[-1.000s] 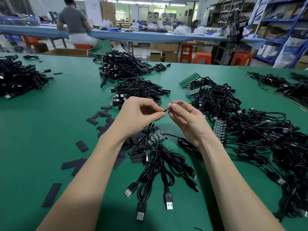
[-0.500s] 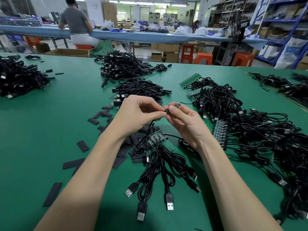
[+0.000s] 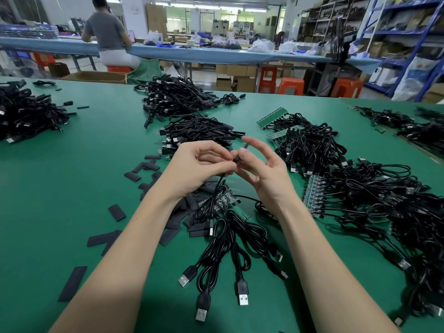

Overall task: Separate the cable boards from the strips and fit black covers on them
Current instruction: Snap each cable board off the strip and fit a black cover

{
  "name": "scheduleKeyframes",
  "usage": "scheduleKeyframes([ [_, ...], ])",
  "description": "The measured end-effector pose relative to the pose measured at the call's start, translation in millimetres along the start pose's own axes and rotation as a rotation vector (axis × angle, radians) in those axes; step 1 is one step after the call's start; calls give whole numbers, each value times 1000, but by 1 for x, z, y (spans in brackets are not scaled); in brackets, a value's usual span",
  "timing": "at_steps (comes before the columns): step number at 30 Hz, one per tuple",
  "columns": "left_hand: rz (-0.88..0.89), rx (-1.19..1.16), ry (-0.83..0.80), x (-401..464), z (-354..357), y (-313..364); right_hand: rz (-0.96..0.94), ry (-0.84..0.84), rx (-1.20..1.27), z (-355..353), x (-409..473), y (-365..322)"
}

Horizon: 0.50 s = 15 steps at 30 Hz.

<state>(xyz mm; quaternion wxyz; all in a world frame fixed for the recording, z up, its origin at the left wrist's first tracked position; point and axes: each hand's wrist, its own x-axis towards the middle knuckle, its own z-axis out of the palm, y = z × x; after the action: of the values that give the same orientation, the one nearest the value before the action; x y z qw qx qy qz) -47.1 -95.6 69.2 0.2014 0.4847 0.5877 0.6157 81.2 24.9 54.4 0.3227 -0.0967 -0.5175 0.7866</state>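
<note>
Head view: left hand (image 3: 204, 164) and right hand (image 3: 260, 169) pinch black cover (image 3: 241, 152) onto cable; next, seat it fully, toward 12 o'clock.

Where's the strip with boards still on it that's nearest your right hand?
In the head view, the green strip lies on the table right of the right hand, at the near edge of the cable pile.

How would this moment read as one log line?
step: fitting cover | left hand: pinches thin black cable | right hand: pinches small black cover
</note>
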Motion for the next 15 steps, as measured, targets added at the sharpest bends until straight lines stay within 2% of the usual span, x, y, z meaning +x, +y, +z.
scheduleKeyframes([
  [4,3,-37,11,1,1,-1,-53,47,33,7,-1,1],
  [15,-10,-4,37,0,1,-4,-18,106,80,8,-1,7],
])
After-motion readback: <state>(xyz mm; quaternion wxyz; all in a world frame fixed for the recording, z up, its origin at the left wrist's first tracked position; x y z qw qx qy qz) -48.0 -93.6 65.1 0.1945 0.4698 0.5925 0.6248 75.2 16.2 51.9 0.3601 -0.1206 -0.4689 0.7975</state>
